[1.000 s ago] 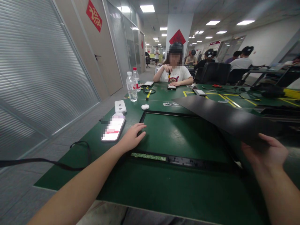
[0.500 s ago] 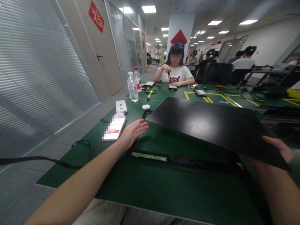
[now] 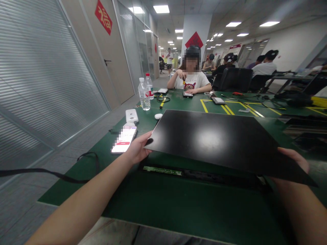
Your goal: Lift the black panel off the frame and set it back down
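Observation:
A large, thin, glossy black panel is held above the table between my two hands. My left hand grips its left edge, thumb near the top side and fingers underneath. At the right edge my right hand holds it, thumb on top and the other fingers hidden below. Under the panel lies a black frame, mostly covered. A strip of green circuit board shows along the frame's near side.
Left of the panel lie a lit phone, a white power bank and a small white case. Two bottles stand farther back. Across the green table, a person holds a tool over a small device. Dark panels are stacked at right.
My left hand has closed from an open, flat pose onto the panel's left edge. That edge has come down and left, so the panel sits more level and covers more of the frame.

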Motion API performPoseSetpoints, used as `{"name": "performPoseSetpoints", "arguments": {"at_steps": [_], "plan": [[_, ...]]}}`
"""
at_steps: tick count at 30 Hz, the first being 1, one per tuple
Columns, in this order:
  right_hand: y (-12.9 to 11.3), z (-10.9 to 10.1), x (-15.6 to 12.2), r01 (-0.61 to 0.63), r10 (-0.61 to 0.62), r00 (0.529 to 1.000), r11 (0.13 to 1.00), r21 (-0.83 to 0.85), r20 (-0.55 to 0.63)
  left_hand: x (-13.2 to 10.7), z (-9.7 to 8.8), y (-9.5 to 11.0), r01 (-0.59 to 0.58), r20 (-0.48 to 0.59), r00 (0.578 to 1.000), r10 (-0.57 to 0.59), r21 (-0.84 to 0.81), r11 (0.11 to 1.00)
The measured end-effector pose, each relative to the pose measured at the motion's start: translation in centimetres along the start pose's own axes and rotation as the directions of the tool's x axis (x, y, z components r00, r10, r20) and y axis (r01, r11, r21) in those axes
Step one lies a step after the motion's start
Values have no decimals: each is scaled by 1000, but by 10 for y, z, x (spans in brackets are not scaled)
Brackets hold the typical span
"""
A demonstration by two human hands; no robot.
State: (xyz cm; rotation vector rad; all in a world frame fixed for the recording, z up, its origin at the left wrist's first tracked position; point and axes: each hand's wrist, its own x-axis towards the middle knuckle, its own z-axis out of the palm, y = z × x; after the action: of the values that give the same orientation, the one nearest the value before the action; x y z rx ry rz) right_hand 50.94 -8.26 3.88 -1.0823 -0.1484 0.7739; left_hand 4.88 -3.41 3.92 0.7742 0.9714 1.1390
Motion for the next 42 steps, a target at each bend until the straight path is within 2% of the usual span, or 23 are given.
{"name": "performPoseSetpoints", "arguments": {"at_steps": [4,8,11,15,20,23,27,32,38,42], "plan": [[-4,6,-5,-169,170,985,981,-98,-5,-2,-3,3,-94,57,994,91,53,994],[-6,13,-13,-311,326,945,921,-236,26,0,-5,8,-190,24,981,190,12,982],[-1,12,-10,-314,385,913,875,-370,136,1,-5,12,-240,-31,971,238,-55,969],[8,5,4,-237,407,861,851,-469,304,0,-4,17,-338,-52,941,334,-146,930],[15,-5,22,-45,323,869,807,-588,376,0,-7,19,-384,-67,924,378,-157,910],[17,-6,22,53,271,874,771,-634,403,0,-10,17,-381,-82,924,373,-123,916],[16,0,11,79,221,913,728,-681,343,1,-11,14,-366,-57,930,362,-86,927],[11,4,6,157,86,954,669,-726,286,2,-8,3,-312,18,950,312,-12,950],[13,-3,15,243,-15,957,578,-779,288,4,-8,-10,-253,65,965,253,6,967],[15,-1,12,279,-55,951,573,-770,304,4,-9,-10,-266,65,962,266,-7,964]]}}
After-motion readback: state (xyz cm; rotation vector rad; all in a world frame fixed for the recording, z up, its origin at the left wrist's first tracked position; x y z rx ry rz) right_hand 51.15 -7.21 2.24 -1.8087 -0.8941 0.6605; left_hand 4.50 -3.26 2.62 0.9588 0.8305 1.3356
